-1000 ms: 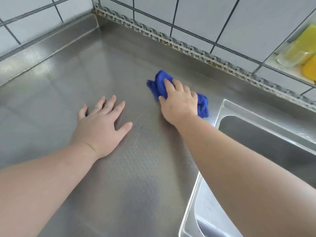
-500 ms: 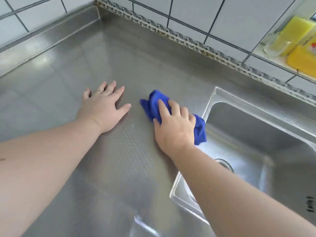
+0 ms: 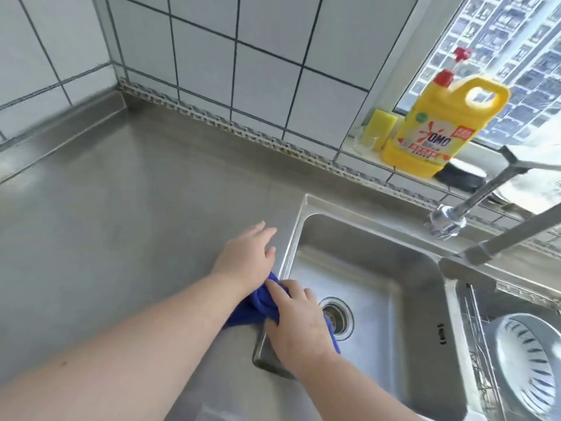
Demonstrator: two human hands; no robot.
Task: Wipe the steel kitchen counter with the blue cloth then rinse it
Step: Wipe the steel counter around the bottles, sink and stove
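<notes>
Cloth [image 3: 255, 308] bunched under right hand [image 3: 296, 325], axis unclear.

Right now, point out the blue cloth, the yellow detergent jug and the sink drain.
blue cloth [image 3: 254, 309]: head view, bunched folds left of the right hand.
yellow detergent jug [image 3: 431, 138]: head view, front label.
sink drain [image 3: 337, 317]: head view, metal strainer ring.

Detergent jug [image 3: 437, 129]: yellow, red cap, on the windowsill well beyond my right hand [image 3: 299, 326].
Sponge [image 3: 381, 124]: yellow, just left of the jug.
Colander [image 3: 528, 357]: white, slotted, in the basin right of my hand.
</notes>
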